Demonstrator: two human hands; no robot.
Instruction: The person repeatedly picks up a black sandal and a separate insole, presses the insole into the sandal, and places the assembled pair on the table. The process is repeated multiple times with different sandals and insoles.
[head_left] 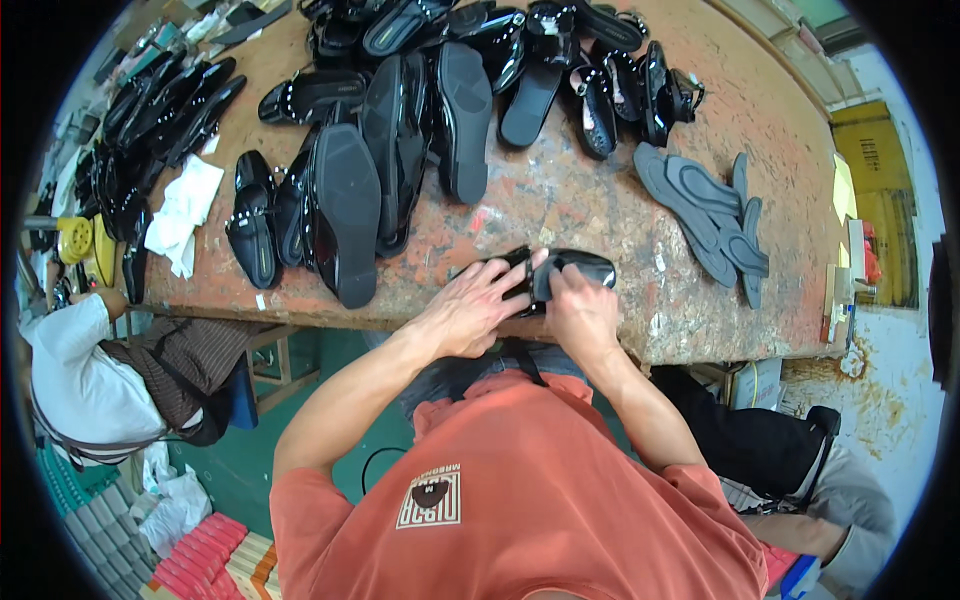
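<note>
A glossy black shoe (598, 264) lies crosswise at the table's near edge, its rounded toe to the right. My left hand (468, 306) is wrapped round its left part, fingers over the upper beside a strap. My right hand (580, 308) is closed, its bent fingers pressed against the shoe near the toe half. Whatever those fingertips may pinch is hidden under the hand. Left of my hands, a black shoe (345, 205) leans with its ribbed sole showing, beside an upright black shoe (253, 220) with a studded strap.
Many black shoes (465, 120) crowd the far side of the worn table (560, 200). Grey insoles (705, 210) lie loosely piled at right. White cloth or paper (185, 215) rests at left near another shoe pile. One person (100, 370) sits at left, another (780, 440) at right.
</note>
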